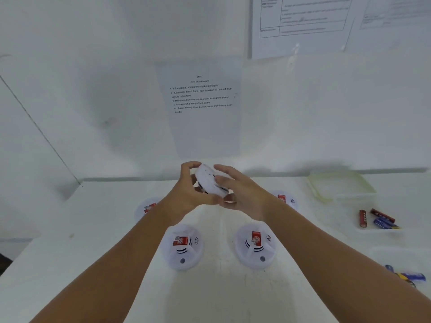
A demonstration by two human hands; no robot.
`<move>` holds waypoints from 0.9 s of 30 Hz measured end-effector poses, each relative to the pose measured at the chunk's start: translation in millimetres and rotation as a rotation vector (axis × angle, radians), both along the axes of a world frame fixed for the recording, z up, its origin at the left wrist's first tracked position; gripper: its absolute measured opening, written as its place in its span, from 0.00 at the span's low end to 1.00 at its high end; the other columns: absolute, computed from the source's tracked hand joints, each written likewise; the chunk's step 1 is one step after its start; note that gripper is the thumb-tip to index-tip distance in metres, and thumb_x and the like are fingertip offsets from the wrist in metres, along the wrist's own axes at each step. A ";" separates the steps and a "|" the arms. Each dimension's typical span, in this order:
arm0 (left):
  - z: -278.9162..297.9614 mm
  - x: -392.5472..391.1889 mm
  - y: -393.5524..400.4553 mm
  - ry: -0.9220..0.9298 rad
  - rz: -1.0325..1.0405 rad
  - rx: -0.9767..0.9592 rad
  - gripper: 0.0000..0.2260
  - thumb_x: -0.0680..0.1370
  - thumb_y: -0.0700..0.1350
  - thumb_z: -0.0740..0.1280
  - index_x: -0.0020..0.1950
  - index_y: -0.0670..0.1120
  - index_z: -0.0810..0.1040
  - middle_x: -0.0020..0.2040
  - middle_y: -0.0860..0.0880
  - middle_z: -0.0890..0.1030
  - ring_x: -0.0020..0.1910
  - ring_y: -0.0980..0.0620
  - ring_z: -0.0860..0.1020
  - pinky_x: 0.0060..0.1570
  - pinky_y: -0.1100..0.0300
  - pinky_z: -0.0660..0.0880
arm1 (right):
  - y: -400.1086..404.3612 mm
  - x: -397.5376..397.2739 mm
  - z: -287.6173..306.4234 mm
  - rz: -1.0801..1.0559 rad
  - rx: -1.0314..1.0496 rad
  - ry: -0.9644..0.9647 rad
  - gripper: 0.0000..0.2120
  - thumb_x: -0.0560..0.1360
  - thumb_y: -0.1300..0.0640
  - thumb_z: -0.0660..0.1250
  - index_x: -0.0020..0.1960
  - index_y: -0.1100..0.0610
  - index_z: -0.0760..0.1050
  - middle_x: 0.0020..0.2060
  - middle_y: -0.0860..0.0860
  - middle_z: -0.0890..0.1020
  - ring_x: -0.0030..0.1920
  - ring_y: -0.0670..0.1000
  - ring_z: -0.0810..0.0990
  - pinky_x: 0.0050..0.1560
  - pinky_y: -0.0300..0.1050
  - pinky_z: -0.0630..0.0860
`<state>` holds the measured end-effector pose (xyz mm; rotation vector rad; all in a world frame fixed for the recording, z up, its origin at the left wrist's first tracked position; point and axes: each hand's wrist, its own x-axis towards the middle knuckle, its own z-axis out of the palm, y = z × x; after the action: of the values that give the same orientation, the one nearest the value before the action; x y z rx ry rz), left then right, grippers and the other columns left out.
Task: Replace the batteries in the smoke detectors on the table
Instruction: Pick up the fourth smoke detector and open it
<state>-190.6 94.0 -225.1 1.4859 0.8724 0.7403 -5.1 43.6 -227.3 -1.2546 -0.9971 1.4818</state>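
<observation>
A white round smoke detector [208, 180] is held tilted in the air above the middle of the table. My left hand [190, 190] grips its left rim and underside. My right hand [240, 194] lies over its right side, fingers spread across the casing. Two more detectors with red labels lie flat on the table nearer to me, one on the left [183, 247] and one on the right [255, 245]. Two others lie further back, partly hidden behind my arms, on the left [147, 208] and on the right [285, 199].
Red and blue batteries [377, 220] lie in a clear tray at the right. More blue batteries [410, 276] sit in a second tray at the near right edge. A pale green lid [338, 185] rests at the back right. An instruction sheet [201, 96] hangs on the wall.
</observation>
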 end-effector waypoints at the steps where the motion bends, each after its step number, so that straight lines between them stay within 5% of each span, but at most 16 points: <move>1: 2.6 -2.5 -1.9 0.007 -0.024 0.021 0.48 0.61 0.36 0.85 0.72 0.58 0.63 0.67 0.47 0.75 0.62 0.45 0.81 0.59 0.45 0.81 | 0.1 -2.8 0.8 0.011 0.062 -0.013 0.17 0.80 0.52 0.71 0.68 0.43 0.77 0.61 0.52 0.83 0.59 0.55 0.84 0.59 0.48 0.82; 4: 5.4 -8.6 -7.6 0.015 -0.077 0.052 0.50 0.63 0.29 0.82 0.76 0.56 0.62 0.67 0.49 0.75 0.63 0.47 0.80 0.53 0.50 0.83 | -2.3 -10.0 2.6 0.010 0.228 -0.147 0.18 0.79 0.53 0.73 0.68 0.45 0.78 0.62 0.51 0.80 0.60 0.54 0.82 0.59 0.51 0.83; 9: 1.8 -19.9 -13.3 0.056 -0.042 0.199 0.45 0.63 0.29 0.82 0.72 0.54 0.67 0.63 0.51 0.79 0.60 0.49 0.81 0.50 0.51 0.84 | -4.9 -15.2 6.7 0.113 0.367 -0.452 0.23 0.77 0.45 0.74 0.70 0.38 0.74 0.64 0.43 0.77 0.62 0.50 0.79 0.60 0.52 0.82; 15: 12.1 -38.1 -12.1 0.084 -0.157 0.182 0.46 0.61 0.33 0.82 0.73 0.56 0.68 0.65 0.47 0.77 0.64 0.42 0.78 0.55 0.34 0.80 | -10.0 -9.8 20.4 0.144 0.575 -1.012 0.30 0.73 0.39 0.75 0.73 0.36 0.71 0.64 0.43 0.68 0.66 0.50 0.65 0.69 0.47 0.65; 18: 20.6 -41.8 -13.1 0.122 -0.220 0.192 0.45 0.63 0.27 0.79 0.73 0.55 0.69 0.65 0.49 0.77 0.63 0.45 0.78 0.53 0.43 0.83 | -12.7 -12.0 33.9 0.148 0.730 -1.210 0.30 0.73 0.38 0.74 0.73 0.41 0.73 0.65 0.43 0.73 0.64 0.49 0.67 0.68 0.49 0.63; 21: 28.1 -43.7 -15.8 0.162 -0.257 0.209 0.45 0.63 0.24 0.78 0.72 0.55 0.69 0.63 0.53 0.79 0.63 0.50 0.79 0.51 0.54 0.82 | -14.3 -15.2 43.3 0.170 0.818 -1.315 0.30 0.72 0.38 0.74 0.72 0.45 0.74 0.62 0.43 0.77 0.62 0.48 0.71 0.68 0.48 0.61; 27: 39.0 -49.1 -18.3 0.239 -0.272 0.257 0.42 0.63 0.25 0.78 0.70 0.54 0.70 0.62 0.52 0.79 0.60 0.53 0.80 0.53 0.54 0.83 | -20.0 -26.7 43.2 0.154 0.891 -1.289 0.32 0.69 0.43 0.77 0.70 0.49 0.73 0.56 0.45 0.76 0.55 0.47 0.74 0.68 0.46 0.61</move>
<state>-239.7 75.7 -186.0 1.9073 0.7495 0.4917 -31.8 23.5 -184.1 -1.3494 -2.2566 -0.0029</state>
